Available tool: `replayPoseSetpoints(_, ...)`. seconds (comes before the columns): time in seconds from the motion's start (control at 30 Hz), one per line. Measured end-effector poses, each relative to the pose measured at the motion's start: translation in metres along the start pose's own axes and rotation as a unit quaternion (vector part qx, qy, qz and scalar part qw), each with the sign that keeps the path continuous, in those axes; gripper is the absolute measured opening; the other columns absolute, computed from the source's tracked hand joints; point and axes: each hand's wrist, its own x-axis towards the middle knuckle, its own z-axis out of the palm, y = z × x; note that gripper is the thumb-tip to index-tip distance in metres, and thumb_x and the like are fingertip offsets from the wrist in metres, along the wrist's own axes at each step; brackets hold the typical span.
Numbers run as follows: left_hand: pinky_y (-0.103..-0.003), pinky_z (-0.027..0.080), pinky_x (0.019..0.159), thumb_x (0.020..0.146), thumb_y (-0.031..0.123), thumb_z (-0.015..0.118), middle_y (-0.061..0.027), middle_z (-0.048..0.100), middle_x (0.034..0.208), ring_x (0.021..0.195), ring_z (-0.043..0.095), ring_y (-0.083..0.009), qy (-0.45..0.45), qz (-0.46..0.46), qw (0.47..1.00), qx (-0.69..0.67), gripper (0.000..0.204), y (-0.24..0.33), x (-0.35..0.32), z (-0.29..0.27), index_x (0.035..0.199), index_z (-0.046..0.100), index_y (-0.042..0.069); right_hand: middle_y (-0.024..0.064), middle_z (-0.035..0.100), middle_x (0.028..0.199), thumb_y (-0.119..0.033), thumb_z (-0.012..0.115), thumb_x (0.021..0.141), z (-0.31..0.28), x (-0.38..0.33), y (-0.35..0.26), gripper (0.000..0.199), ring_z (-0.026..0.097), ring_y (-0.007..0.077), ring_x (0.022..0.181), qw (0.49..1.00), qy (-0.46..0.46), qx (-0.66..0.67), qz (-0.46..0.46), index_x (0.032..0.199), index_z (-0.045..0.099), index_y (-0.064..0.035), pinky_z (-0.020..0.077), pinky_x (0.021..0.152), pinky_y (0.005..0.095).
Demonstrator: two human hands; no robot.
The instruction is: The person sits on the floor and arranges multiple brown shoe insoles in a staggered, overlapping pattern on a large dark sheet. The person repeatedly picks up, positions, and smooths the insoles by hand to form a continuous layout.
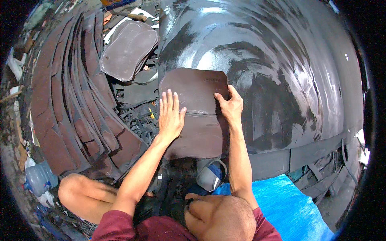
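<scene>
Resting left hand flat on a dark brown sheet; pinching its right edge between right hand's thumb and fingers; holding it over the black-smeared counter's near-left corner; seemingly partway through, already curve-edged, with brown panels piled untouched.

Brown panel on dark board

Dark brown panel, rounded upper-left corner; seam-like line across middle; lies over glossy black sheet
</scene>
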Motion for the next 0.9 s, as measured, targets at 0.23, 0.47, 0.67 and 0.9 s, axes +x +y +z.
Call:
replayPoseSetpoints(0.23,-0.051,0.018,0.123,0.104,0.032,0.048,-0.0273,0.02,0.163,0.152,0.017,-0.0448,-0.092,-0.025,0.995,0.024,0.062,-0.001,0.009,-0.014,0.155,0.032,0.002,0.0087,0.059,0.134,-0.029,0.087,0.071,-0.001,-0.007,-0.024,0.08,0.053,0.0261,0.123,0.955,0.106,-0.248,-0.127,0.143,0.053,-0.0197,0.0428,0.101,0.0468)
replayPoseSetpoints(0.47,-0.045,0.053,0.081,0.09,0.032,0.067,-0.0186,0.073,0.101,0.092,0.07,-0.033,0.317,-0.269,0.891,-0.182,0.033,-0.15,0.175,-0.111,0.111,0.071,0.007,0.0134,0.042,0.156,-0.049,0.083,0.074,-0.027,0.005,-0.053,0.101,0.047,0.0287,0.138,0.847,-0.246,-0.408,-0.236,0.158,0.03,-0.0261,0.0241,0.119,0.0604)
replayPoseSetpoints(0.67,-0.043,0.051,0.101,0.066,0.052,0.085,-0.0206,0.065,0.131,0.121,0.063,-0.035,-0.091,-0.291,0.95,0.073,0.079,-0.248,0.292,-0.172,0.129,0.065,0.009,0.0141,0.047,0.151,-0.036,0.072,0.09,-0.055,0.016,-0.087,0.069,0.053,0.0312,0.132,0.831,-0.293,-0.409,-0.238,0.151,0.043,-0.0197,0.0344,0.115,0.0549)
replayPoseSetpoints(0.9,-0.038,0.052,0.099,0.061,0.037,0.094,-0.0185,0.07,0.122,0.114,0.068,-0.0284,-0.093,-0.253,0.95,-0.16,0.081,-0.282,0.253,-0.167,0.129,0.066,0.001,0.0098,0.062,0.135,-0.022,0.071,0.09,-0.145,0.022,-0.199,0.055,0.06,0.0306,0.12,0.905,-0.172,-0.304,-0.242,0.142,0.054,-0.0163,0.0453,0.103,0.0435)
